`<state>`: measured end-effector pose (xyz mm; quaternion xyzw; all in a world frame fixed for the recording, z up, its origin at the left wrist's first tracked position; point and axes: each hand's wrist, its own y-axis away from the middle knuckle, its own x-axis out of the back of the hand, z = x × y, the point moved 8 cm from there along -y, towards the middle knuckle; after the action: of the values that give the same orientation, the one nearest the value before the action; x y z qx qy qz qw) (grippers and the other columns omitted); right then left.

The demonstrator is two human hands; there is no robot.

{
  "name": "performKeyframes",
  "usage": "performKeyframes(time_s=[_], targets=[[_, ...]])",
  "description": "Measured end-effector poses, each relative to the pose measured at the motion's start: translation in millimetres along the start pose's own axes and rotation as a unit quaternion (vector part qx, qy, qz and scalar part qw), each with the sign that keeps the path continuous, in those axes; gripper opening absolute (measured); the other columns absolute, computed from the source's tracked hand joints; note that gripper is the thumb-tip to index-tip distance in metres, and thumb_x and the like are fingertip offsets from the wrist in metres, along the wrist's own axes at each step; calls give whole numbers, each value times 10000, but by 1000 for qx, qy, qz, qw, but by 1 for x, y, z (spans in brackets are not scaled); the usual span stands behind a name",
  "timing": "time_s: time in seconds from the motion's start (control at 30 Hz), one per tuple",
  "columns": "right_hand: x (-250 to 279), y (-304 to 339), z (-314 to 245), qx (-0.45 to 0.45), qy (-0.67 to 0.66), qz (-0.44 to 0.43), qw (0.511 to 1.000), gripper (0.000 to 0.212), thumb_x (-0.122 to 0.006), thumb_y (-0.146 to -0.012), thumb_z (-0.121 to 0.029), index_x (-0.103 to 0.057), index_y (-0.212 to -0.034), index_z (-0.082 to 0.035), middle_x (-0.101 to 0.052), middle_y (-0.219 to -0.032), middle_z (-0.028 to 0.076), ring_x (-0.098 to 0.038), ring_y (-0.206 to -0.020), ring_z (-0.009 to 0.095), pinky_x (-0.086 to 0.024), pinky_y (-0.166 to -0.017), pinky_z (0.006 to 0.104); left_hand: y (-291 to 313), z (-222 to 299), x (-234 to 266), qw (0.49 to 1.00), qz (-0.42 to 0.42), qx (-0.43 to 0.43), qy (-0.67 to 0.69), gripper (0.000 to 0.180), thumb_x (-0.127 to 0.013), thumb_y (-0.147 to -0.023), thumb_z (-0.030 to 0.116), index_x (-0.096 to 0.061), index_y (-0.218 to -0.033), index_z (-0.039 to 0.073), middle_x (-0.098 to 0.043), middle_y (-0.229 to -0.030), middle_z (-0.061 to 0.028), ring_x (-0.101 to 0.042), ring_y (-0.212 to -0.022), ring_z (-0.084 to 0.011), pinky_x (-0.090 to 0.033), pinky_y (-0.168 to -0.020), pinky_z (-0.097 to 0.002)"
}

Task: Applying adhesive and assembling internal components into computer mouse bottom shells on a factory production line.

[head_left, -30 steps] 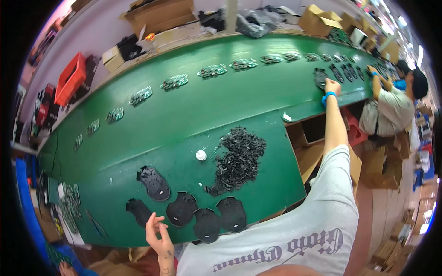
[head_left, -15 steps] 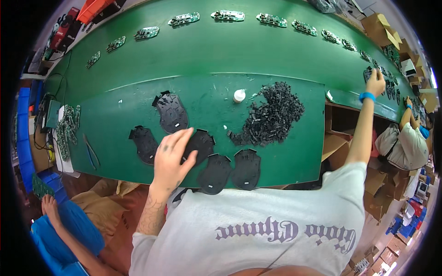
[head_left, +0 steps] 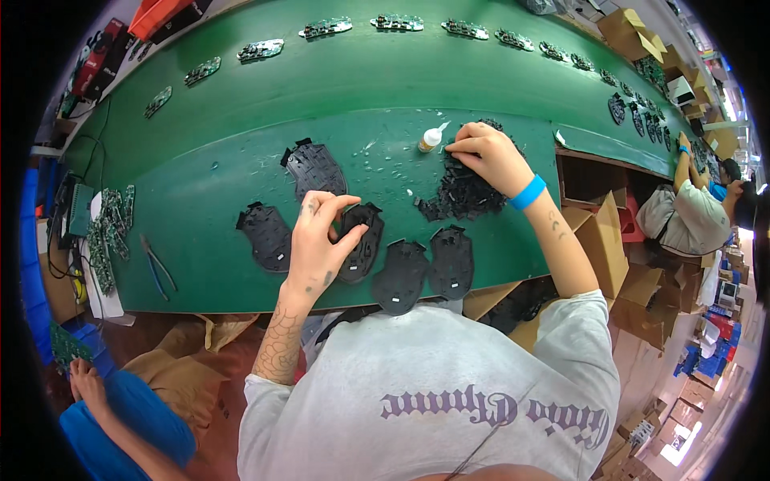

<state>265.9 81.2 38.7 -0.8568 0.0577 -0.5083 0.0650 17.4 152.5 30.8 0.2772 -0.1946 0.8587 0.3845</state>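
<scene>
At the parts pile (head_left: 461,196), my right hand (head_left: 491,156) pinched, contents unclear; left of it, left hand (head_left: 315,247) spread by shell (head_left: 366,252); steady shell

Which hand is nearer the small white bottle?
Right. The right hand is just right of the white bottle, over the black pile; the left hand is farther, by a black shell.

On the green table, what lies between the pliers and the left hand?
One black shell lies between the pliers and the left hand, as the head view shows.
</scene>
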Motion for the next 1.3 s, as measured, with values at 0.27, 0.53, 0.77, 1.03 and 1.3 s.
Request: performKeyframes(time_s=[0.27,0.53,0.77,1.03,1.3], targets=[[22,9,-4,-50,-69,113,990,96,-674,-801,-7,-613,-870,-32,-701,-959,52,-613,-740,171,-476,-629,280,13,-23,13,926,114,121,339,360,-673,-868,35,-444,-1145,26,-550,-982,-32,-558,-760,-34,-427,-560,-164],[9,44,-43,-228,-326,163,903,134,-741,-770,28,-684,-888,-1,-704,-901,61,-618,-763,80,-473,-647,194,2,-4,4,935,96,113,322,409,-614,-916,73,-478,-1299,21,-528,-1223,-85,-537,-627,-19,-422,-477,-172],[-27,54,-50,-282,-498,215,791,153,-713,-783,67,-701,-934,47,-693,-912,84,-671,-842,141,-543,-756,238,-12,21,-6,955,82,59,280,459,-601,-928,90,-442,-1355,28,-606,-1101,-85,-562,-577,-46,-443,-403,-200],[-5,56,-101,-137,-251,331,899,191,-745,-716,57,-733,-890,-22,-697,-948,90,-664,-835,195,-534,-741,282,-14,30,-15,969,115,-11,220,445,-607,-926,81,-455,-1337,2,-639,-994,-62,-565,-609,-37,-470,-487,-190],[1,53,-121,-59,-37,329,942,219,-748,-688,24,-722,-895,-43,-660,-1076,82,-605,-979,261,-501,-828,356,-14,26,-25,954,90,33,286,411,-593,-931,66,-472,-1317,-1,-620,-1071,-61,-542,-620,-20,-448,-476,-174]])
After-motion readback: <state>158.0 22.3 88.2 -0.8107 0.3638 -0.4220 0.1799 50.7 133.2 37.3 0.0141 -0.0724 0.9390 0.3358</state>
